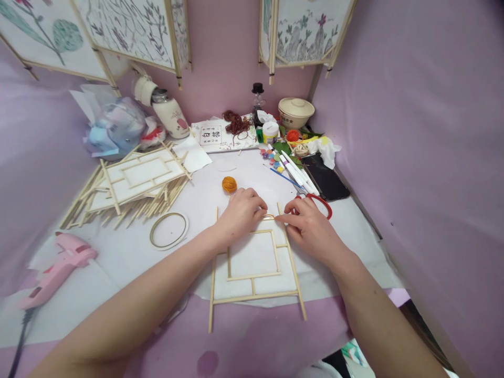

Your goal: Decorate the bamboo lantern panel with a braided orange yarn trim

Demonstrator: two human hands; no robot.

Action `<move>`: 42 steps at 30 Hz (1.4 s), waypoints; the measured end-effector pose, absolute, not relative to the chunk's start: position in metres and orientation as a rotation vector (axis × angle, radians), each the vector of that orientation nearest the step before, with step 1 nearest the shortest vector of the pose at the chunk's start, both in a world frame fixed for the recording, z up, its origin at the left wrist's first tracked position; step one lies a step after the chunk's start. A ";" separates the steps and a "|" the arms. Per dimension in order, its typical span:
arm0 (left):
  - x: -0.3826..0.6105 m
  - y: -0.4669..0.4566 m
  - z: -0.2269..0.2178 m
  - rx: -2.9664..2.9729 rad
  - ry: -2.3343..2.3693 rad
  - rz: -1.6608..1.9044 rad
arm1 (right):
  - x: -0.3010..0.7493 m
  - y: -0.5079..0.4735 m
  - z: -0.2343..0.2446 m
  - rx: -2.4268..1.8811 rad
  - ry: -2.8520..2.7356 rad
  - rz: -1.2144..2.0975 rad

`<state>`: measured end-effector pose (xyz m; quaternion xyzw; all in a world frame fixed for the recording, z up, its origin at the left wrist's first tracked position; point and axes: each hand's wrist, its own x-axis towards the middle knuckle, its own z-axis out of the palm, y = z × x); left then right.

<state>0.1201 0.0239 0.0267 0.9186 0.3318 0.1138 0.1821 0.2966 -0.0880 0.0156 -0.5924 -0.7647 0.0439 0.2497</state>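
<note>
A small wooden lattice frame (254, 275) backed with white paper lies flat on the table in front of me. My left hand (241, 211) rests curled on its top edge, fingers pressed together on a thin orange-brown strand (269, 216). My right hand (309, 226) pinches the other end of that strand at the frame's top right corner. A small ball of orange yarn (229, 184) sits just beyond my left hand. Red-handled scissors (323, 203) lie partly hidden behind my right hand.
A stack of similar wooden frames (132, 184) lies at the left, with a round hoop (169, 230) and a pink glue gun (55, 268) nearer me. Markers (297, 170), a dark phone (326, 178), jars, a bowl (296, 112) and a flask (169, 113) crowd the back. Painted screens hang above.
</note>
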 end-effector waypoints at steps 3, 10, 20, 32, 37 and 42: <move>0.118 0.026 0.029 2.615 0.919 0.272 | 0.296 -0.088 0.015 -1.615 -2.108 0.118; 0.127 0.024 0.026 2.617 0.910 0.208 | 0.298 -0.088 0.016 -1.615 -2.071 0.129; 0.132 0.016 0.033 2.689 0.930 0.195 | 0.296 -0.089 0.017 -1.617 -2.076 0.168; 0.126 0.010 0.035 2.734 0.911 0.215 | 0.297 -0.088 0.017 -1.625 -2.056 0.150; 0.124 0.013 0.030 2.823 0.828 0.216 | 0.295 -0.087 0.017 -1.626 -2.061 0.169; 0.123 0.017 0.030 2.916 0.738 0.197 | 0.294 -0.087 0.015 -1.649 -2.045 0.179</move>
